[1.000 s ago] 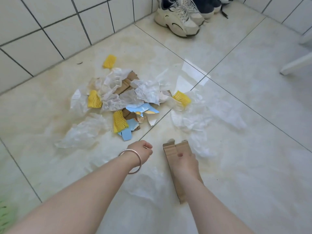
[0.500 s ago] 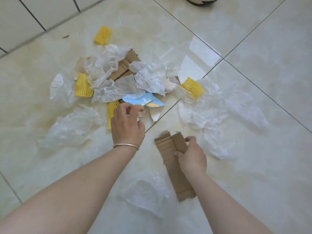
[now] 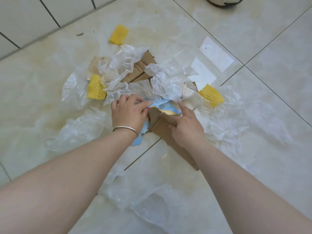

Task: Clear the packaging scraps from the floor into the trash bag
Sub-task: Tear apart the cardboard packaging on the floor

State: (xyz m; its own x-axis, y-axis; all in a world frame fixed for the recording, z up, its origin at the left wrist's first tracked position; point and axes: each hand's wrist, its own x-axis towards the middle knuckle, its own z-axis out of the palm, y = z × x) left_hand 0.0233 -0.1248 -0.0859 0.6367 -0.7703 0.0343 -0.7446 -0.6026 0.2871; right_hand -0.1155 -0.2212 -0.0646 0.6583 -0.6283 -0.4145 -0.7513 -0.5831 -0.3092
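Change: half a second ago the left hand sat nearer on the pile; now it has gone farther in and the right hand has carried its cardboard strip up beside it.
Left grip: fingers curled, pinching the blue paper scrap at the near edge of the pile; a bangle on the wrist.
Right grip: thumb and fingers closed round the strip's folded far end, forefinger stretched toward the blue scrap.
Scraps: crumpled clear plastic heaped over brown cardboard in the middle of the floor.
Foam nets: three yellow ones, one far, one left, one right of the heap.
Loose film: more plastic sheets left, right and near.
Open room: bare tile right and far right of the heap.
Edges: a white tiled wall runs along the far left; a shoe sole shows at the far edge.
Trash bag: I can't pick one out from here.
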